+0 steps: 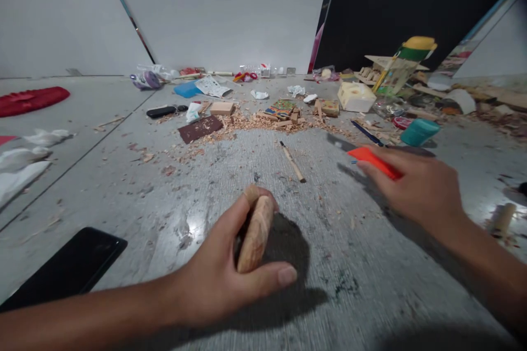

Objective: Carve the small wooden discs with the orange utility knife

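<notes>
My left hand (214,279) is wrapped around a carved piece of wood (256,235), light brown with a rounded top and cut marks along its side. The thumb reaches forward past the wood's lower end. On the right, my right hand (424,189) grips the orange handle of a knife (373,161). Its blurred grey blade points away to the left, low over the floor and apart from the wood. Between and beyond both hands lies a thin wooden stick with dark ends (293,163).
Wood shavings (247,123) spread across the floor with a dark red sandpaper sheet (200,129) and a wood block (222,108). A black phone (78,263) lies at left. At right are a teal object (420,132), a blue pen (366,132) and a yellow-lidded bottle (405,66).
</notes>
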Tool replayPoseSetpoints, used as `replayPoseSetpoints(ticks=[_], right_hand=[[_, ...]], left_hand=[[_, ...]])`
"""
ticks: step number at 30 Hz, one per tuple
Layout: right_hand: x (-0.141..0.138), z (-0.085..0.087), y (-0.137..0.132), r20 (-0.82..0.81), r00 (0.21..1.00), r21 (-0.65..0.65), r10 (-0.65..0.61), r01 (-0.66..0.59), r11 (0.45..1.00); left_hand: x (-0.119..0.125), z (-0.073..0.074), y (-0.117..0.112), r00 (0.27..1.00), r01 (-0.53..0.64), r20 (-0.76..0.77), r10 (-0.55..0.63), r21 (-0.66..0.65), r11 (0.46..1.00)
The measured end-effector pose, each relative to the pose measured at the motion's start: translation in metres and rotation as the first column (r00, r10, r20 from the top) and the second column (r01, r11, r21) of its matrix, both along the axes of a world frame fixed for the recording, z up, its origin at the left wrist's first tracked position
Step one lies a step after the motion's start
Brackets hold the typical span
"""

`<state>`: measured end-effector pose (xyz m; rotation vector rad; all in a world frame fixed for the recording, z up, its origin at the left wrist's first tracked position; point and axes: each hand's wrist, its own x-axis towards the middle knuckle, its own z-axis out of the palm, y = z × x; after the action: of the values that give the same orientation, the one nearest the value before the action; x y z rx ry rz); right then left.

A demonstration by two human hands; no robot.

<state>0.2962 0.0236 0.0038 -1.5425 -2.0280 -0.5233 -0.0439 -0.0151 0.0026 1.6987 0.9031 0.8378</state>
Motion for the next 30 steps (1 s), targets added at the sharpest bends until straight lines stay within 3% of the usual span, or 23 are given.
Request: replayPoseSetpoints(ticks=[3, 6, 11, 15, 20, 25, 30], right_hand=[[0.037, -0.005, 0.028, 0.042, 0.994, -0.085, -0.098, 0.102, 0.991], [0.038, -0.011, 0.036, 0.067, 0.996, -0.168, -0.065, 0.076, 0.983], [-0.024, -0.013, 0.028, 0.039, 0.988, -0.349, 0.146, -0.124, 0.929], [-0.076, -0.007, 0.042, -0.010, 0.970, -0.482, 0.243, -0.218, 0.849], [-0.096, 0.005, 0.065, -0.120, 0.958, -0.574, 0.261, -0.281, 0.769], [-0.079, 0.036, 0.031, -0.344, 0.899, -0.533, 0.271, -0.424, 0.732], [-0.066, 0.059, -0.030, -0.586, 0.774, -0.376, 0.241, -0.523, 0.765]], left_hand=[[-0.004, 0.002, -0.003, 0.985, 0.168, 0.049, -0.164, -0.084, 0.982], [0.000, 0.001, -0.002, 0.983, 0.162, -0.074, -0.167, -0.073, 0.984], [0.007, -0.007, 0.006, 0.939, 0.178, -0.307, -0.153, 0.055, 0.983], [0.004, -0.008, 0.012, 0.902, 0.294, -0.391, -0.182, 0.252, 0.922], [0.001, -0.008, 0.015, 0.862, 0.388, -0.459, -0.215, 0.324, 0.863], [0.002, -0.014, 0.019, 0.843, 0.414, -0.497, -0.207, 0.354, 0.838], [0.001, -0.011, 0.024, 0.840, 0.450, -0.482, -0.248, 0.365, 0.815]])
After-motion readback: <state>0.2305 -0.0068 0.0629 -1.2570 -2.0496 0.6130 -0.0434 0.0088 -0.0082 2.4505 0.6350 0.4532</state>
